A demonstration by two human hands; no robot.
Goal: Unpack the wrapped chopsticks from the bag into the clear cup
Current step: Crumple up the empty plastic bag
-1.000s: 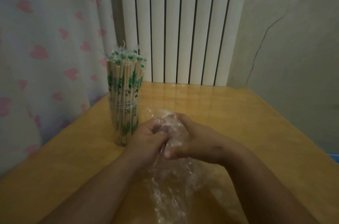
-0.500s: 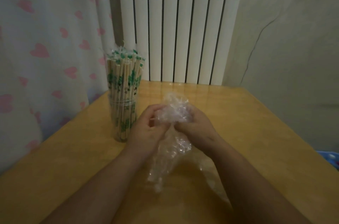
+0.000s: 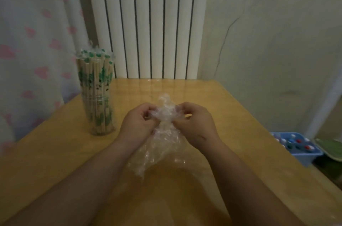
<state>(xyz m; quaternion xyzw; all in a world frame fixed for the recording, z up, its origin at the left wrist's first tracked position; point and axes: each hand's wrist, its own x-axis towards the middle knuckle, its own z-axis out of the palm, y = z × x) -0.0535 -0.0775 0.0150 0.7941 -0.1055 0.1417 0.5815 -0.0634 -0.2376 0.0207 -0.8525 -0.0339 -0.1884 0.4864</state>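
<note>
1. We see the clear cup standing upright on the wooden table. It is packed with the wrapped chopsticks, and their green-printed tops rise above its rim.
2. Just right of the cup, our left hand pinches the crumpled clear bag with curled fingers.
3. Further right of the cup, our right hand pinches the bag's other side, so its top bunches between both hands.
4. Behind the cup stands a white radiator, and left of the cup hangs a heart-patterned curtain.
</note>
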